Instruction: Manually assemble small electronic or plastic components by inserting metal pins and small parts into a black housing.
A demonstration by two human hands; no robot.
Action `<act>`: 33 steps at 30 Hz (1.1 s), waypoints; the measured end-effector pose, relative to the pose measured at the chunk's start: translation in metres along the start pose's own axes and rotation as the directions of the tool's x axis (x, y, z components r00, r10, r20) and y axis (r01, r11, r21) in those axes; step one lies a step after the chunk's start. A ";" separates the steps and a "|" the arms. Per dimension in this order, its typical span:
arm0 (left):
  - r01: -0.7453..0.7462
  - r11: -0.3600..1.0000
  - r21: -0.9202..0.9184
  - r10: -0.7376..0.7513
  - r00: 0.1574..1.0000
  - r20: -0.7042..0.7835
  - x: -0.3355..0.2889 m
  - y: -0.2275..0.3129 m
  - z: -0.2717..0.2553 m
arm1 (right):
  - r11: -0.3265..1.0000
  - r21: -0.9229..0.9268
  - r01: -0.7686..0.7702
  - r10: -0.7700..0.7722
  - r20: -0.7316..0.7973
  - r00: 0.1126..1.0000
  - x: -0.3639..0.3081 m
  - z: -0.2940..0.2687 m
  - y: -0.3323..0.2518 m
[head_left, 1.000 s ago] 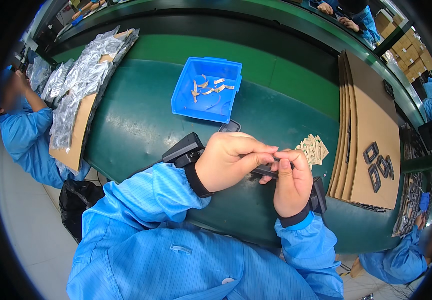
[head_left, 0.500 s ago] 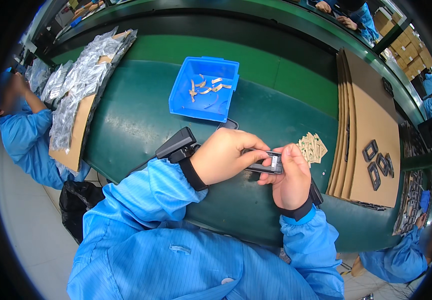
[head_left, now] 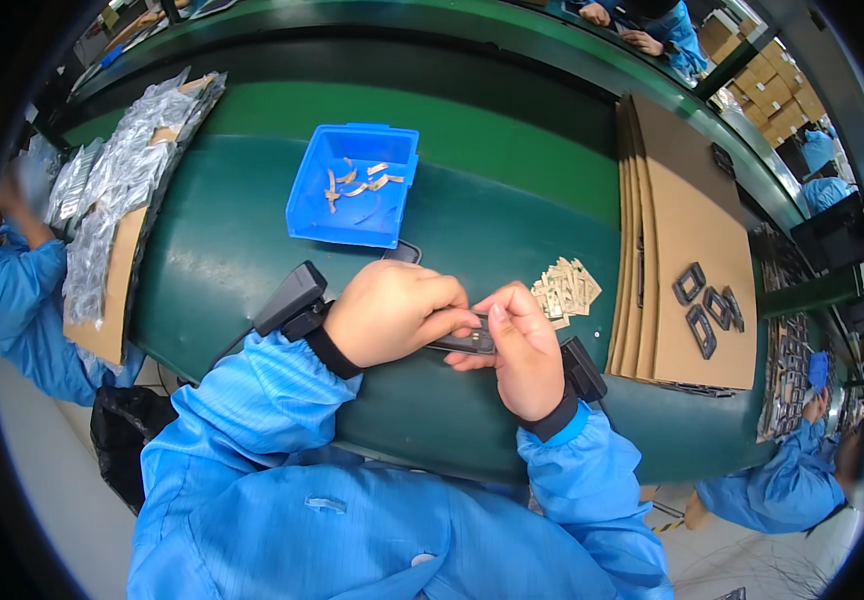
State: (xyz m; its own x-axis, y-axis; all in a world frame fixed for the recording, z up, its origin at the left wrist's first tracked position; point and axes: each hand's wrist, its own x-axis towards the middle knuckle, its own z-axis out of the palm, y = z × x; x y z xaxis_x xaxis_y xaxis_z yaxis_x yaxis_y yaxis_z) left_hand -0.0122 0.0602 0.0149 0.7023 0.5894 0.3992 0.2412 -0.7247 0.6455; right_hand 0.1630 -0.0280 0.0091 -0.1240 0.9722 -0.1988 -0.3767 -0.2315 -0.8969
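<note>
A small black rectangular plastic part (head_left: pixel 474 342) is held between my two hands over the green table. My left hand (head_left: pixel 402 312) has its thumb and forefinger closed on the part's left end. My right hand (head_left: pixel 524 352) grips the other end, thumb on top and fingers curled underneath. Much of the part is hidden behind my fingers, so its full shape does not show. To the right of my right hand lies a loose pile of tan paper pieces (head_left: pixel 566 290). A dark rounded piece (head_left: pixel 405 252) sits just beyond my left hand, partly behind the bin.
A blue bin (head_left: pixel 297 225) with curled tan strips stands ahead. Stacked cardboard sheets (head_left: pixel 672 330) at right bear several black frames (head_left: pixel 699 330). Clear-bagged items (head_left: pixel 117 210) lie on cardboard at far left. Co-workers in blue sit at both sides and across. The green table (head_left: pixel 222 240) spreads between.
The whole view has shifted, so bin and cardboard appear further left. My hands have turned the black part, and its white label no longer shows. Both hands still grip it.
</note>
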 end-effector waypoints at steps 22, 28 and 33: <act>0.038 0.871 0.490 -0.125 0.981 0.148 -0.011 0.011 -0.025 | 0.263 -0.874 -0.408 -0.928 -0.345 0.140 -0.033 -0.119 -0.078; 0.108 0.817 0.567 -0.199 0.975 0.101 -0.012 0.025 -0.030 | 0.289 -0.801 -0.525 -0.899 -0.416 0.140 -0.027 -0.126 -0.078; 0.128 0.815 0.565 -0.205 0.976 0.076 -0.009 0.016 -0.017 | 0.179 -0.650 -0.739 -0.937 -0.342 0.074 -0.024 -0.126 -0.075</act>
State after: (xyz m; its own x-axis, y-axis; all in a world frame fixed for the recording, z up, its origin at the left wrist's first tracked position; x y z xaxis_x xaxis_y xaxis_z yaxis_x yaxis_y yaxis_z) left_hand -0.0258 0.0494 0.0325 0.6867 0.6967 0.2072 0.6645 -0.7173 0.2097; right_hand 0.3103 -0.0293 0.0313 0.6575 0.3008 0.6909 0.6207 -0.7359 -0.2703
